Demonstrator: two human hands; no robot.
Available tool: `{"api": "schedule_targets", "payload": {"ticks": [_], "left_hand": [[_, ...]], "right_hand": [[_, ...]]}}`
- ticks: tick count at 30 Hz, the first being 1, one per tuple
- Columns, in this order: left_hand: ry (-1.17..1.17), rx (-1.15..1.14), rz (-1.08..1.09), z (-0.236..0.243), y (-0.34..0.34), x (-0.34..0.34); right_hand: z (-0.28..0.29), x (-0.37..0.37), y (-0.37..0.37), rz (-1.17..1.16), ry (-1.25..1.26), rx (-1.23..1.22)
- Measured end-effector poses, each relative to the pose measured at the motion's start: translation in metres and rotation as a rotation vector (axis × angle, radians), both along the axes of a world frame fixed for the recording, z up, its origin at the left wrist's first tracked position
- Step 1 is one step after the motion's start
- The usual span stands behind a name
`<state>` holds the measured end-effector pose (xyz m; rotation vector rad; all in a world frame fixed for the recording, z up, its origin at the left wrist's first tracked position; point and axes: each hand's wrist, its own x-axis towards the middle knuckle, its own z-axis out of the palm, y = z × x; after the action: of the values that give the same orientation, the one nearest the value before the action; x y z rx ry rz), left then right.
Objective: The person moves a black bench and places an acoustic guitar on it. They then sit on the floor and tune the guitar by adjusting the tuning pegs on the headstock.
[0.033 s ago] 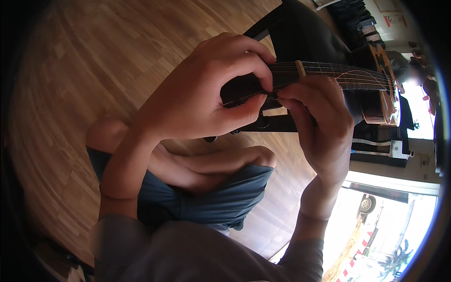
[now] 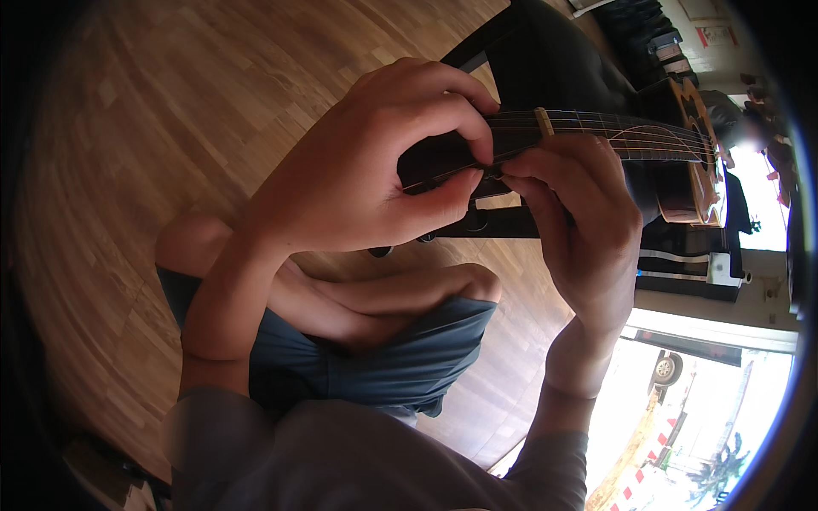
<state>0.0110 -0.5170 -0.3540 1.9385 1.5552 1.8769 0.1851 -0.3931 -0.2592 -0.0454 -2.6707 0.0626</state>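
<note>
A guitar lies on its back with its headstock toward me; its body (image 2: 682, 192) is at the far right and its strings (image 2: 635, 128) run over the pale nut (image 2: 544, 121). One loose string bows up above the fretboard. My left hand (image 2: 366, 162) arches over the dark headstock, thumb and index fingertip pinched on a thin guitar string by a tuning post. Right beside it, my right hand (image 2: 588, 204) pinches the same spot with thumb and index finger. The fingers partly hide the string and post. Tuning pegs (image 2: 475, 220) stick out along the headstock's near edge.
A black padded bench (image 2: 571, 60) supports the guitar. My crossed legs (image 2: 375, 307) in dark shorts are on the wood floor (image 2: 153, 111) below my arms. A bright window (image 2: 682, 426) is at the lower right. Dark items (image 2: 643, 34) line the far wall.
</note>
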Motion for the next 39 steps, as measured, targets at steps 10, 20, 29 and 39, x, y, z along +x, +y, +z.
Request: {"api": "schedule_targets", "payload": {"ticks": [10,20,29,39], "left_hand": [[0.013,-0.017,-0.013,0.003,-0.001,0.001],[0.014,0.004,-0.019,0.003,0.002,0.000],[0.009,0.003,-0.010,0.002,0.002,0.000],[-0.055,-0.015,-0.032,0.004,0.001,0.003]], "right_hand": [[0.015,0.001,0.000,-0.040,-0.121,-0.032],[0.019,-0.010,0.004,0.061,-0.090,0.031],[0.022,-0.014,0.009,0.170,-0.084,0.164],[0.025,-0.006,0.015,0.192,-0.142,0.107]]}}
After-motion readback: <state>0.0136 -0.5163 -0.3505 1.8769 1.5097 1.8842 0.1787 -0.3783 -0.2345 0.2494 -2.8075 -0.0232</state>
